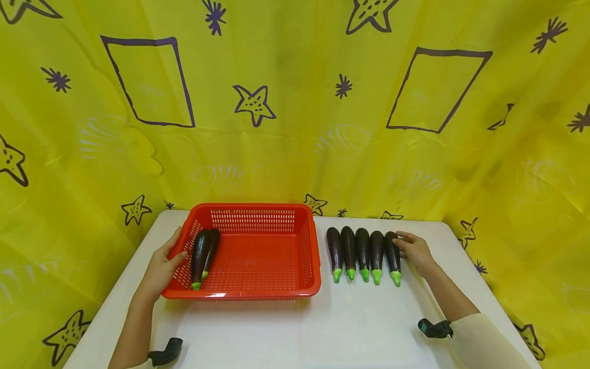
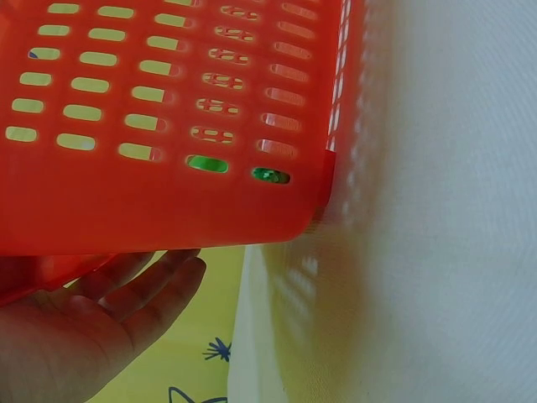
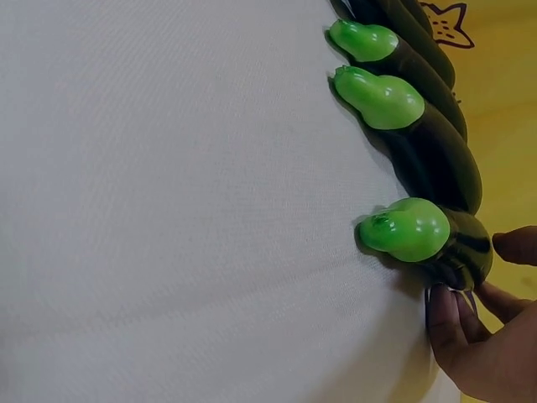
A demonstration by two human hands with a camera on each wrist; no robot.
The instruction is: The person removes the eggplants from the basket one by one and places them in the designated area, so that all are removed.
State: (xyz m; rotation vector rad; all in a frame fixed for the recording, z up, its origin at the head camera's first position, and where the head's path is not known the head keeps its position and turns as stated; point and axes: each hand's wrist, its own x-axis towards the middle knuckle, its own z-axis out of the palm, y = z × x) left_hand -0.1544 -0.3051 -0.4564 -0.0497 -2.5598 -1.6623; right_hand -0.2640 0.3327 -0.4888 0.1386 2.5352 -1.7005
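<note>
My left hand (image 1: 157, 269) grips the left rim of a red plastic basket (image 1: 258, 293), thumb over the rim and fingers outside it. In the left wrist view its fingers (image 2: 172, 290) lie along the rim. Inside the basket, two dark purple eggplants lie side by side at the left: a front eggplant (image 1: 200, 256) and a partly covered one (image 1: 212, 251). Right of the basket, several eggplants (image 1: 362, 251) lie in a row, green stem ends toward me. My right hand (image 1: 416, 252) holds the rightmost eggplant (image 1: 393, 259) near its far end, thumb and fingers on opposite sides.
A white table (image 1: 341, 328) carries everything. Behind it and at both sides hangs a yellow curtain (image 1: 286, 154) with starfish drawings, close to the table's back edge. The row of eggplants stands a short gap from the basket's right wall (image 1: 310, 248).
</note>
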